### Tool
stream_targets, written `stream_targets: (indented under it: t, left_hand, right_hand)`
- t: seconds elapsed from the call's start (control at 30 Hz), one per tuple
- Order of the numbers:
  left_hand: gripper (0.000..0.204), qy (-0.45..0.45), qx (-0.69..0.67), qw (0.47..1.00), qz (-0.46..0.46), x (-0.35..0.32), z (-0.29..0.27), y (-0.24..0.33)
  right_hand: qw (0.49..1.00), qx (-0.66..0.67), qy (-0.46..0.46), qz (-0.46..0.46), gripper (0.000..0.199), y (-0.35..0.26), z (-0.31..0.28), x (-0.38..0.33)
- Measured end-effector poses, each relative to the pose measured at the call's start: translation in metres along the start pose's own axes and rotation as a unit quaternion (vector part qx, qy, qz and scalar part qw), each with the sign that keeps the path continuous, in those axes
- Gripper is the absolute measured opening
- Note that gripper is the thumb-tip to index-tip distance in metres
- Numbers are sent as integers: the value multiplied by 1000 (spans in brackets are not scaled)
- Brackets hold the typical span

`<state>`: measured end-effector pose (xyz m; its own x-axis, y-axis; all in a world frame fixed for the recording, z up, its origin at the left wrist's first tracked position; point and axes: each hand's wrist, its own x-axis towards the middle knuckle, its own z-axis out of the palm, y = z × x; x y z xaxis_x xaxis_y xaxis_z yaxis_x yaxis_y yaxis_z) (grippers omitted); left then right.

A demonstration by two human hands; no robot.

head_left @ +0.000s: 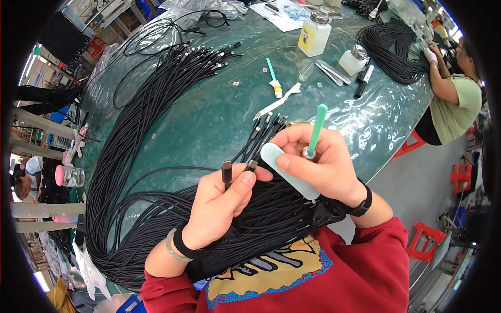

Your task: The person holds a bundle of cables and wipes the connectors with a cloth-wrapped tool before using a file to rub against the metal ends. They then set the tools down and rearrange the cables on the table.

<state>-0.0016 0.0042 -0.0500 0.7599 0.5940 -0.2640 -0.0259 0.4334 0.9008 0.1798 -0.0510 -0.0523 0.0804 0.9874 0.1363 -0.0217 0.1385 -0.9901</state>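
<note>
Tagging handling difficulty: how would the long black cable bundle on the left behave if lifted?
The cable bundle would probably droop, since it bends in a wide arc. It looks fairly heavy, with so many strands. Its fanned-out connector ends might snag.

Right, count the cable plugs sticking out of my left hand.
2. In the left hand, an upright plug sticks up on the picture's left; a second plug is to its right, at the fingertips. More may be hidden inside the grip.
</note>
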Motion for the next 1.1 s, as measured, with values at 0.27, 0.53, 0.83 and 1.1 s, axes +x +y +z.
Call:
stream_targets:
  t: [0.27, 0.53, 0.83, 1.1]
  left_hand:
    - [27, -51, 24, 998, -7, -3, -2, -5]
    - [29, -74, 44, 996, -35, -4, 4, -1]
    - [25, -74, 130, 989, 10, -6, 16, 2]
    - [23, 67, 145, 983, 86, 0, 4, -2]
  right_hand:
    - [999, 25, -43, -4, 17, -1, 12, 2]
    - [995, 70, -13, 68, 18, -16, 20, 23]
    - [999, -15, 5, -32, 16, -6, 20, 23]
    - [999, 9, 52, -7, 19, -6, 3, 10]
